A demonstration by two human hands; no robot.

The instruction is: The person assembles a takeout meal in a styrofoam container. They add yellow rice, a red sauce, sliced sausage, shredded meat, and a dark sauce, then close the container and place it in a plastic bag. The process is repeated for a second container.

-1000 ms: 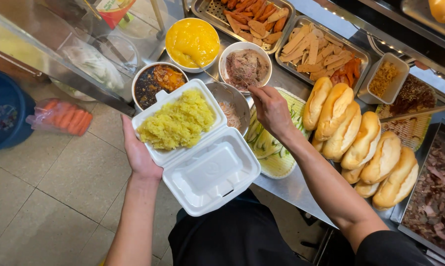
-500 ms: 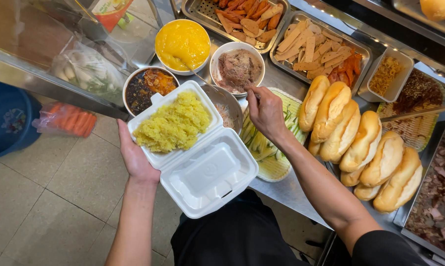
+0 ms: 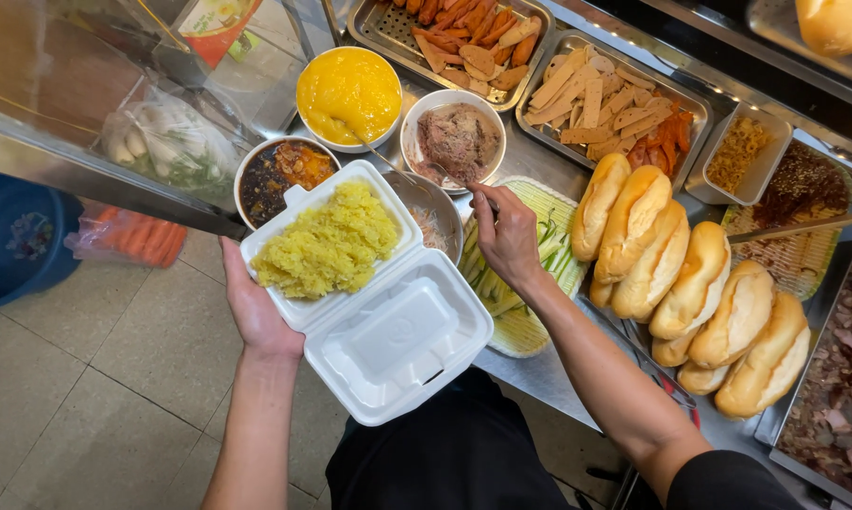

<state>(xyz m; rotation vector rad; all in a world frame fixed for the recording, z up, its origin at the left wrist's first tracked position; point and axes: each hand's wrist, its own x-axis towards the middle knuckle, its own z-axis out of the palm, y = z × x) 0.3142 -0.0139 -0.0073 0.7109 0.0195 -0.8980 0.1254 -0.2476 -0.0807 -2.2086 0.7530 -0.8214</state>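
Nearest the body, the left hand cups the open white foam box from beneath, fingers hidden under it and thumb along its left edge, yellow sticky rice heaped in the far half and the near lid half bare. Just beyond, the right hand pinches a spoon handle (fingers closed on it) reaching into the bowl of shredded meat, touching the box's far right corner region only closely. Bowls crowd the far edge; bread rolls wall the right, tiled floor opens left.
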